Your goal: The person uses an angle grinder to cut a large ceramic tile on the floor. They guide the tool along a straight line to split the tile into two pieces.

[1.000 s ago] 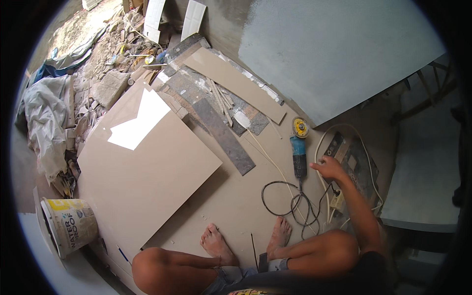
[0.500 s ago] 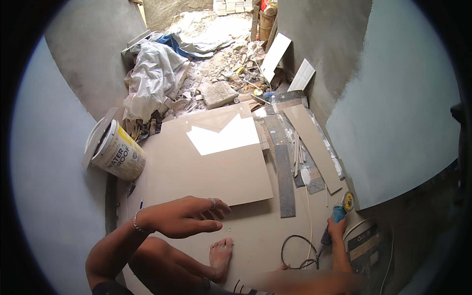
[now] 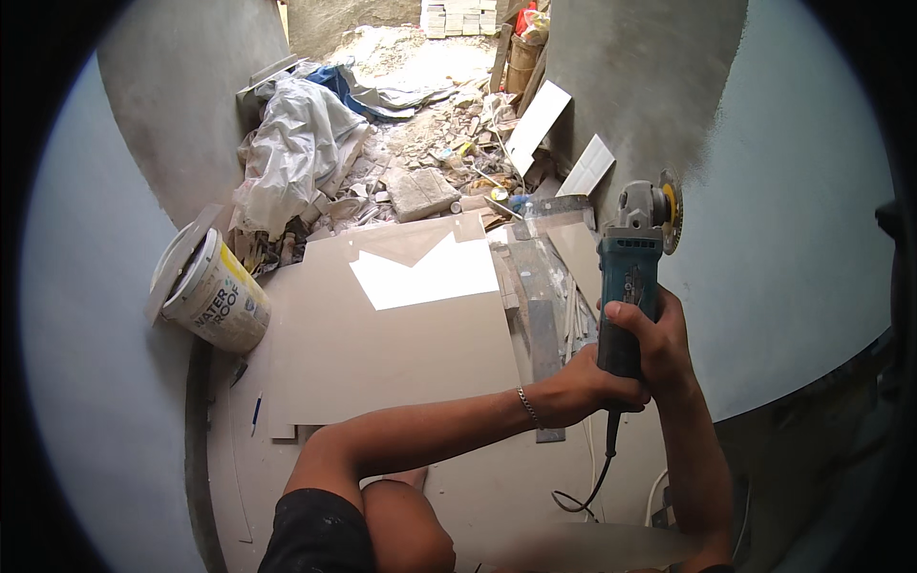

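An angle grinder (image 3: 630,272) with a teal and black body stands upright in front of me at the right, its yellow-centred disc at the top facing right. My right hand (image 3: 666,339) wraps the body from the right, thumb across the front. Lower down, my left hand (image 3: 585,387) closes around the black rear handle, just above where the cord (image 3: 611,439) leaves it. Whether the disc spins cannot be told. Left of the hands, a large beige tile (image 3: 401,368) lies flat, with a bright white patch of light on its far part.
A white bucket (image 3: 224,304) with a board on it stands at the left. A blue pen (image 3: 256,413) lies near it. Rubble (image 3: 420,191) and a plastic sheet (image 3: 296,143) fill the far side. Tile strips (image 3: 546,334) lie to the right, and walls rise on both sides.
The angle grinder has come up from the floor at the right to chest height in my right hand. My left hand has moved right from above the tile and closed on its handle.
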`<state>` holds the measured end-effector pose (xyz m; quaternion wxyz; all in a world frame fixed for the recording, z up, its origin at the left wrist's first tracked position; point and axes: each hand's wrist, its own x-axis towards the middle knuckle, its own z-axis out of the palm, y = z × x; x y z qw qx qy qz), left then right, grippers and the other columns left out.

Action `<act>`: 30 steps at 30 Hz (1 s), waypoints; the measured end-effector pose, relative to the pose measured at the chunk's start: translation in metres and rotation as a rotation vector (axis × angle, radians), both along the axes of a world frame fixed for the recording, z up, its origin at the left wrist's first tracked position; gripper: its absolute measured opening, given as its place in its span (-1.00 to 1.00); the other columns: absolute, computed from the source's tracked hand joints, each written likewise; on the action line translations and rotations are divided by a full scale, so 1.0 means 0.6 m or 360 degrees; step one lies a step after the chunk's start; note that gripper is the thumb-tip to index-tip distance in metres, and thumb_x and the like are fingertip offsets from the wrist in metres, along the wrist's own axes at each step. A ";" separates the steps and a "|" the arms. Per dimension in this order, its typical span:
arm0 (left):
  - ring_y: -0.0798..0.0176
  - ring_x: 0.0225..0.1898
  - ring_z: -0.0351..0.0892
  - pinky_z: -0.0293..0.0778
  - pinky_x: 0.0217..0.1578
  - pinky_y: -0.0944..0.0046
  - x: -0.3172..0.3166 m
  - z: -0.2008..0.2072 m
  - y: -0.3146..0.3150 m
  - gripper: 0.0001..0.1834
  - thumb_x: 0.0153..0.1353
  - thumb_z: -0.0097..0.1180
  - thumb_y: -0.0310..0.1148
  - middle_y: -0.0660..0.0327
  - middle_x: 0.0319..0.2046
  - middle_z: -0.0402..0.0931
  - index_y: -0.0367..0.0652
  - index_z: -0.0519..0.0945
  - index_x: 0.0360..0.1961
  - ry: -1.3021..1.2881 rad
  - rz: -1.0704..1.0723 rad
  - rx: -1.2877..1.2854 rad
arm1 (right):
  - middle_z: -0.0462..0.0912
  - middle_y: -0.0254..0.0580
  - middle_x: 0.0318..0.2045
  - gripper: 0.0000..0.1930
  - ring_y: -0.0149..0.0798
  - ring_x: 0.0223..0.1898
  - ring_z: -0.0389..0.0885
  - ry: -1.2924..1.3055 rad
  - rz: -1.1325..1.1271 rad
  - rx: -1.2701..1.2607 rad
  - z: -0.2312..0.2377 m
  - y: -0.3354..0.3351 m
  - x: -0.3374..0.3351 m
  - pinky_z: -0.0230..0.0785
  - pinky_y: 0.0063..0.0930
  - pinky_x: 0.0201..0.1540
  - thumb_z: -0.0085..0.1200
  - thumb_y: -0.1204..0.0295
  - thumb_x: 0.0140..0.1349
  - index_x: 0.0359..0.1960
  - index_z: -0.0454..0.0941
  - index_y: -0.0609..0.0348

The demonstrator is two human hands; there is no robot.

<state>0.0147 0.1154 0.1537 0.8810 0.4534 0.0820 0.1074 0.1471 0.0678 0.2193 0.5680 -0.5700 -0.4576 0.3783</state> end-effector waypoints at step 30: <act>-0.39 -0.17 0.72 0.62 -0.13 -0.13 -0.169 -0.243 0.210 -0.33 0.02 0.45 -0.35 -0.29 -0.27 0.63 -0.55 0.35 0.00 0.0707 0.1223 0.0629 | 0.64 -0.30 -0.40 -0.54 -0.44 -0.36 0.60 -0.0087 -0.0502 -0.0497 -0.284 0.309 -0.218 0.51 -0.42 -0.25 0.14 -0.01 0.49 -0.15 0.57 0.24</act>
